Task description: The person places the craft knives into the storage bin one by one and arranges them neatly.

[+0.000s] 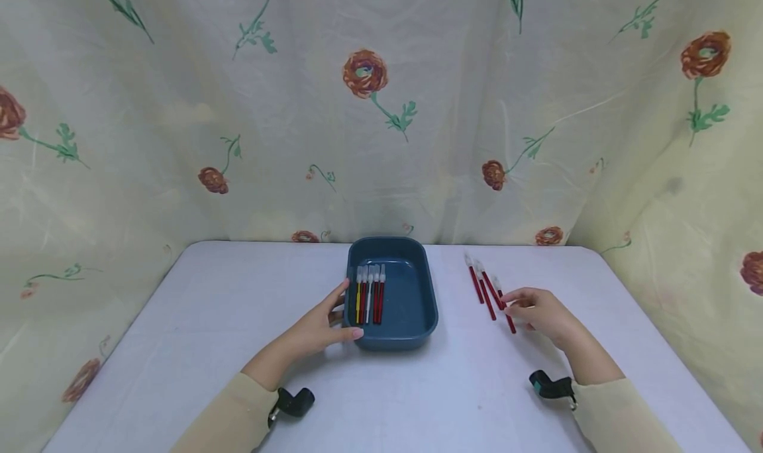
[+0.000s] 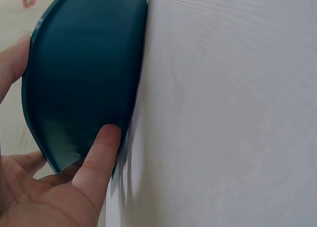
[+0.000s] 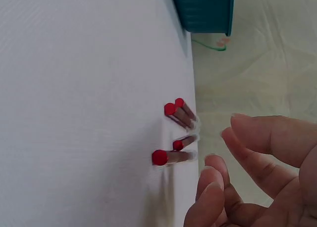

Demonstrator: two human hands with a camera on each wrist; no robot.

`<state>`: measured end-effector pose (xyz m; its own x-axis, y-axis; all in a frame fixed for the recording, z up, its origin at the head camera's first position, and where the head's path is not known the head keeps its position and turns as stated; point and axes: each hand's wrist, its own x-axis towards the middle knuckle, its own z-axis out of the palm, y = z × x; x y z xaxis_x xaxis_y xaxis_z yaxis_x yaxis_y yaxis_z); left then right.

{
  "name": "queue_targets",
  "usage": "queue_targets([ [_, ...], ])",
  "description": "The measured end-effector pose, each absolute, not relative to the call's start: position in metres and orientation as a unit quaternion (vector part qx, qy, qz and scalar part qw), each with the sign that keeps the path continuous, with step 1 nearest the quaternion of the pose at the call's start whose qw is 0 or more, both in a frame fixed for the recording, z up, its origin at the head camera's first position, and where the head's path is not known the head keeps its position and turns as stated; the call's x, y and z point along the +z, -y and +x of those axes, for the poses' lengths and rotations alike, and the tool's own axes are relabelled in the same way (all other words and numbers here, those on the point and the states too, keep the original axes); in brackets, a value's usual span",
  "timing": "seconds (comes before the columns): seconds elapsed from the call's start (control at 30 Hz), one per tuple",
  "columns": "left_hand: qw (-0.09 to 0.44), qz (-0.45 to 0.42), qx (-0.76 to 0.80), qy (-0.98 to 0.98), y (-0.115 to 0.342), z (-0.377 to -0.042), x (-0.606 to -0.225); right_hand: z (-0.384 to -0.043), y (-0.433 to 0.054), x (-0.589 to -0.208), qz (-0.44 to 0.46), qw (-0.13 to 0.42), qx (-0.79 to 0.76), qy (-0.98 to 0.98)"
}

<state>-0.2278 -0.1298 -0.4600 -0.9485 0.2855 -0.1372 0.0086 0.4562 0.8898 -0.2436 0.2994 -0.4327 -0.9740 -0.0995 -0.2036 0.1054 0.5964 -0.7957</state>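
My left hand (image 1: 318, 324) is at the near left corner of a blue plastic tray (image 1: 411, 307). Its thumb presses the tray's outer wall (image 2: 84, 64), and the fingers, spread, touch the left side. Inside the tray several slim pens (image 1: 378, 301) with clear caps lie side by side: mostly red, one yellow, one white. Right of the tray, several red pens (image 1: 487, 299) with clear caps lie loosely together on the table. My right hand (image 1: 542, 314) hovers over the nearest pen (image 3: 160, 158), fingers loosely bent and thumb apart, with nothing between them.
A white cloth covers the table (image 1: 453, 393). Behind it and at both sides hangs a flowered curtain (image 1: 429, 175). A small black camera is strapped to each wrist, the left one (image 1: 295, 403) and the right one (image 1: 551, 385).
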Motion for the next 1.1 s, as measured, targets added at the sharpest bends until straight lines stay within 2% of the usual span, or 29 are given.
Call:
queue_targets([
  [0.43, 0.137, 0.086, 0.504, -0.848, 0.131, -0.228, -0.459, -0.25, -0.309, -0.447, 0.017, 0.126, -0.404, -0.906],
  [1.1, 0.138, 0.086, 0.509, -0.845, 0.13, -0.228, -0.46, -0.255, -0.311, -0.45, 0.024, 0.12, -0.403, -0.907],
])
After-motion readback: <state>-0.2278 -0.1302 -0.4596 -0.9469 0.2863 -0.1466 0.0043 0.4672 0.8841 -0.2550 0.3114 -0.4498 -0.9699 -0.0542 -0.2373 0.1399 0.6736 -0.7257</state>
